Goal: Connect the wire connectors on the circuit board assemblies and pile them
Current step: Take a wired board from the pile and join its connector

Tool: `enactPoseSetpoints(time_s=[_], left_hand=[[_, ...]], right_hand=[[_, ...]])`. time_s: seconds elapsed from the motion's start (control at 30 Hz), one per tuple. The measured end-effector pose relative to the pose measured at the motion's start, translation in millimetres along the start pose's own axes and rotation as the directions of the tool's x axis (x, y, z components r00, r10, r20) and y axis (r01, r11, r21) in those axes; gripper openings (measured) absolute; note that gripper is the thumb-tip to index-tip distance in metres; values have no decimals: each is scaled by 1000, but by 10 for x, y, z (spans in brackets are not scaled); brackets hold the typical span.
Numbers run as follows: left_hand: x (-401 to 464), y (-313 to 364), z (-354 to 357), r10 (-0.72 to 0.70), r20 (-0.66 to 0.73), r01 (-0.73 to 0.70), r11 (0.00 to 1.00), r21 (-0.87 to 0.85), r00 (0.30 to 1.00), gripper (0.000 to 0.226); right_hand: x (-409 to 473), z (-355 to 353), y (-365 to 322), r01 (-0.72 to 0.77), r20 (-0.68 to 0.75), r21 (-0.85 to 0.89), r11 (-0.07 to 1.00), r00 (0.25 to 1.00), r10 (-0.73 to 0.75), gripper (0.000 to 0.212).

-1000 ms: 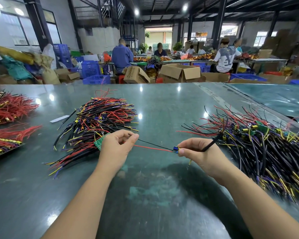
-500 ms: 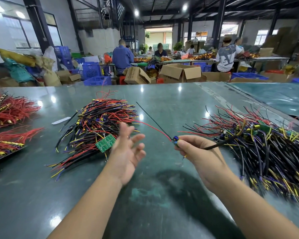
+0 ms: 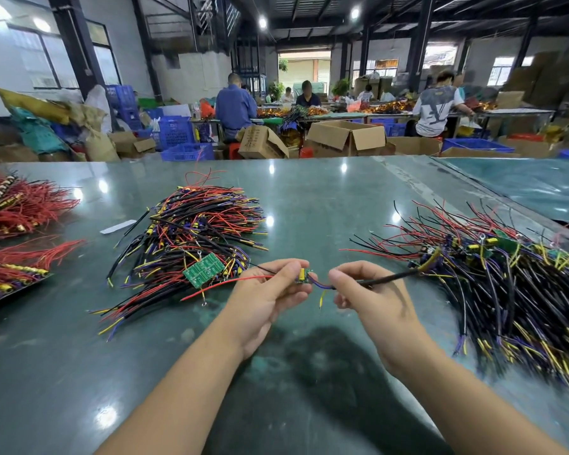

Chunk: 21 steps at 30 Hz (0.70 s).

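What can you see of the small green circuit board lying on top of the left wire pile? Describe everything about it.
The green circuit board is a flat rectangle, tilted on the near edge of the left wire pile. Its upturned face shows pale silvery pads. Red, black, yellow and purple wires lie under and beside it, and a yellow wire with a ring terminal runs from its top. No hand touches it; the left hand is just to its right.

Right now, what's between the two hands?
In the head view, a short run of purple and red wire bridges the gap from the small board pinched by the left hand to the right hand; a yellow lead dangles below.
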<state>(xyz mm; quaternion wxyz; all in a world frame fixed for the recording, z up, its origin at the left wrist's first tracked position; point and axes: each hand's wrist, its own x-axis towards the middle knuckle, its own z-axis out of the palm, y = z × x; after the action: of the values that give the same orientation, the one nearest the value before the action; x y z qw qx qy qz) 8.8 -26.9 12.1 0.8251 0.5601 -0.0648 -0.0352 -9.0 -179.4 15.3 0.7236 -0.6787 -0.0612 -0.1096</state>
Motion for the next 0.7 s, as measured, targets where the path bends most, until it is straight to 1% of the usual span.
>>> enactPoseSetpoints(time_s=[0.03,0.1,0.13,0.17,0.27,0.33,0.4,0.5,0.53,0.57,0.63,0.7], left_hand=[[-3,16,0,-23,10,23,999,-45,1000,14],[-11,45,-7,-53,34,58,988,-145,998,14],[-16,60,-11,-59,46,66,981,-183,997,15],[-16,67,-24,-62,55,72,976,-206,997,15],[-15,60,-33,-66,81,83,971,-223,995,10],[-14,30,-24,-41,94,58,979,-194,995,4],[-16,-2,-17,-6,103,21,989,-149,995,11],[-12,-37,-14,43,99,-35,996,-81,994,13],[-15,-43,-10,68,102,-65,997,-29,992,16],[-18,-55,-12,103,112,-110,992,63,988,19],[-34,-81,3,155,155,-193,941,279,976,29],[-46,-116,30,149,193,-217,886,409,970,41]], right_hand=[[4,-9,-5,-35,1,112,993,999,35,14],[-11,1,-32,-114,53,365,924,993,102,15],[-23,10,-42,-136,77,432,891,991,114,16],[-31,17,-39,-141,90,453,880,990,112,17],[-47,40,-17,-120,77,439,890,992,96,13],[-47,44,-5,-90,42,421,902,996,80,11],[-46,47,-1,-59,13,405,912,998,58,8],[-43,43,-3,-15,-33,378,926,999,30,8],[-42,42,-4,6,-59,347,938,998,15,8],[-39,37,-4,34,-85,293,955,996,-9,9],[-37,39,-4,88,-103,162,983,992,-72,11],[-42,56,1,119,-95,96,988,989,-110,13]])
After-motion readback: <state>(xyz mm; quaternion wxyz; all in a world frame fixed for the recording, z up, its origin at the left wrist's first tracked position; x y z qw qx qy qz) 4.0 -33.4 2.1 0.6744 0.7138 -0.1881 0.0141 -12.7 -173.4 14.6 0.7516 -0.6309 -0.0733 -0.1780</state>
